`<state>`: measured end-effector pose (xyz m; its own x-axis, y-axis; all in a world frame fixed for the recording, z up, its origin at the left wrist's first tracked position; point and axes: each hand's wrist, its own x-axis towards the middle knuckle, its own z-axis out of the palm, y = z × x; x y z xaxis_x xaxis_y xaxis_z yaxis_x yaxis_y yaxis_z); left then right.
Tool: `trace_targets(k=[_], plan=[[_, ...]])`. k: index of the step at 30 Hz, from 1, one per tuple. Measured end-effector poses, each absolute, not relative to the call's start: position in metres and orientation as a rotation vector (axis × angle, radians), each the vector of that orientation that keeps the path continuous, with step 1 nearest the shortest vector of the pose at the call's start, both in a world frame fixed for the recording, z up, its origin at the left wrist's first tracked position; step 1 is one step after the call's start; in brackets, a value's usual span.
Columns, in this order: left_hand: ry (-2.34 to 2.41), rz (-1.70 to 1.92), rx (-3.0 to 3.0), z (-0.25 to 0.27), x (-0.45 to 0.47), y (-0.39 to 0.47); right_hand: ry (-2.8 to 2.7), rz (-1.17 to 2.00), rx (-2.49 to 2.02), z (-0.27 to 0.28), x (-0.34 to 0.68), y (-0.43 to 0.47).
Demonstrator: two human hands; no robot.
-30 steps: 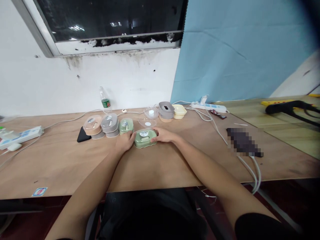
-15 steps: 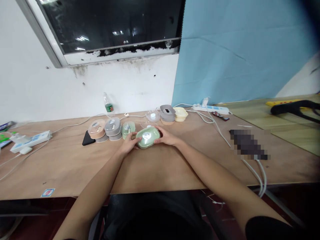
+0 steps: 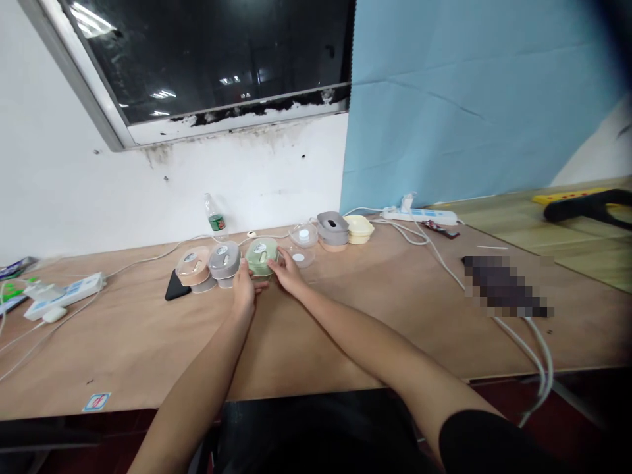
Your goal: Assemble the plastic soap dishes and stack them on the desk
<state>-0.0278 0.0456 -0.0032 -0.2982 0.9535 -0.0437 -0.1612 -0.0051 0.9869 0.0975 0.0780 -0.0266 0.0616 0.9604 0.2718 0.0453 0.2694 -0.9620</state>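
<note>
A rounded green box (image 3: 262,255) with a clear lid and a round label sits at the right end of a row of similar lidded boxes. My right hand (image 3: 289,272) grips its right side, thumb at the front edge. At its left front corner is my left hand (image 3: 244,289), fingers against the box and thumb pointing up. What lies directly beneath the green box is mostly hidden. Just left stand a grey lidded box (image 3: 224,257) and a peach lidded box (image 3: 193,264), each on top of another grey piece.
Clear lids (image 3: 302,255) lie to the right, before stacked grey trays (image 3: 332,227) and pale yellow trays (image 3: 360,228). A bottle (image 3: 215,216) stands by the wall. A black phone (image 3: 176,286) lies left. Power strips (image 3: 419,216) and cables are on the table (image 3: 316,349).
Both hands have moved left with the green box, from in front of the clear lids to where the other green box stood beside the grey one.
</note>
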Motion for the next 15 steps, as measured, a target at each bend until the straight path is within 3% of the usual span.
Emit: trace_targets(k=[15], plan=[[1.352,1.344,1.233,-0.013,-0.028,0.048,-1.604,0.941,-1.089,-0.019,0.098,0.086]])
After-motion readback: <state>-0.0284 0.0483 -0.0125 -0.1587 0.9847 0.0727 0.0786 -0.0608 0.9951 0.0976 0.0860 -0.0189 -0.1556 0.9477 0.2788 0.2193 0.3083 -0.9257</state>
